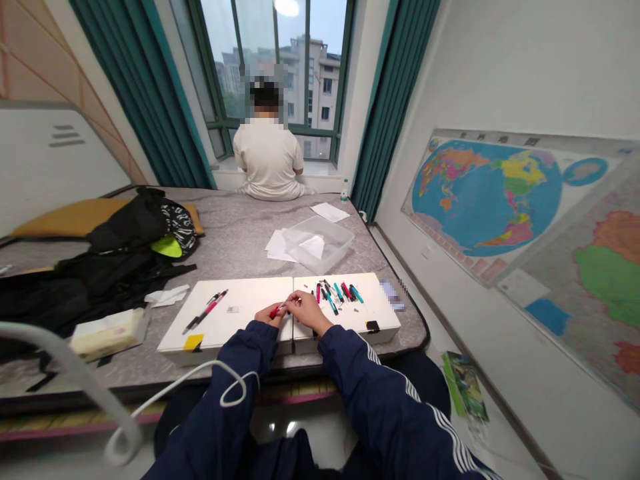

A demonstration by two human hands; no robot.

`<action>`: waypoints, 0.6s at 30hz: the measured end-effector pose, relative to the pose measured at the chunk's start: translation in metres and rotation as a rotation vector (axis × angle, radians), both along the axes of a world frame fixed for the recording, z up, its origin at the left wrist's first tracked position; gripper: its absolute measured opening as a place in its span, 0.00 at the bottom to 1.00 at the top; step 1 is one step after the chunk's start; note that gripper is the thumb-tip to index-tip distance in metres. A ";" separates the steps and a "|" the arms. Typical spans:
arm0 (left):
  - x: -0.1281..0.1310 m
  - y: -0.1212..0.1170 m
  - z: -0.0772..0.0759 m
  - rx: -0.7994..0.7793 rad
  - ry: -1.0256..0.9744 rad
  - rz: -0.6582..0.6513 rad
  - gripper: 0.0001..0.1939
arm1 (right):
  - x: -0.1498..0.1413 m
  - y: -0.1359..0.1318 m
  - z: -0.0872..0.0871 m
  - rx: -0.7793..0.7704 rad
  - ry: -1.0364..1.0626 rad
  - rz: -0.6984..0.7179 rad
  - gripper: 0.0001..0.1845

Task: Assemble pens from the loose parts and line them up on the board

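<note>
My left hand [269, 316] is closed on a red pen barrel [274, 311] over the seam between two white boxes. Against it, my right hand [306, 312] pinches at a thin pale piece by the barrel's end; the piece is too small to make out fully. On the right white box [367, 327], just beyond my right hand, lie several loose pen parts [336, 297] in red, teal and black. Two pens [206, 311], one with a red barrel and one dark, rest side by side on the left white box [240, 290].
Behind the boxes stands a clear plastic bin [340, 257] beside white papers [277, 247]. A tissue pack [110, 333] and black bags [107, 267] lie at left. A white cable [175, 387] crosses my left sleeve. Someone in a white shirt [269, 157] sits by the window, near a bottle [345, 190].
</note>
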State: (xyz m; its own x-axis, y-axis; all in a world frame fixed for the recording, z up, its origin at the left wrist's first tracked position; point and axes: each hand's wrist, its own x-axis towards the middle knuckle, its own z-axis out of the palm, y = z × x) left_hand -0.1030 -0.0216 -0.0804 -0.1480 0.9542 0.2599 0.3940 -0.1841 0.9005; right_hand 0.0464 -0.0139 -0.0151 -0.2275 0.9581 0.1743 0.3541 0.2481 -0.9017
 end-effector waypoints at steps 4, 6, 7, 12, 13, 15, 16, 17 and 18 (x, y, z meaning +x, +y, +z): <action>0.001 -0.001 0.003 -0.009 -0.012 0.020 0.20 | -0.005 -0.010 -0.009 -0.094 0.186 -0.015 0.12; 0.001 -0.002 0.004 -0.009 -0.019 0.032 0.19 | -0.006 -0.018 -0.013 -0.104 0.226 -0.006 0.13; 0.001 -0.002 0.004 -0.011 -0.029 0.041 0.18 | -0.004 -0.022 -0.014 -0.101 0.236 -0.022 0.14; 0.005 0.000 0.000 0.000 -0.124 0.062 0.16 | 0.039 -0.044 -0.015 -0.007 0.095 -0.185 0.13; 0.005 0.000 0.000 0.001 -0.134 0.063 0.16 | 0.053 -0.047 -0.014 0.030 0.033 -0.206 0.13; 0.005 -0.001 0.002 -0.005 -0.131 0.054 0.17 | 0.082 -0.051 -0.013 0.098 -0.088 -0.274 0.12; 0.004 -0.001 0.004 -0.007 -0.117 0.040 0.17 | 0.095 -0.051 -0.012 0.113 -0.142 -0.312 0.12; 0.003 -0.002 0.006 -0.002 -0.094 0.017 0.17 | 0.107 -0.051 -0.011 0.126 -0.199 -0.328 0.11; 0.002 -0.003 0.008 0.013 -0.069 -0.007 0.17 | 0.117 -0.050 -0.011 0.142 -0.256 -0.331 0.11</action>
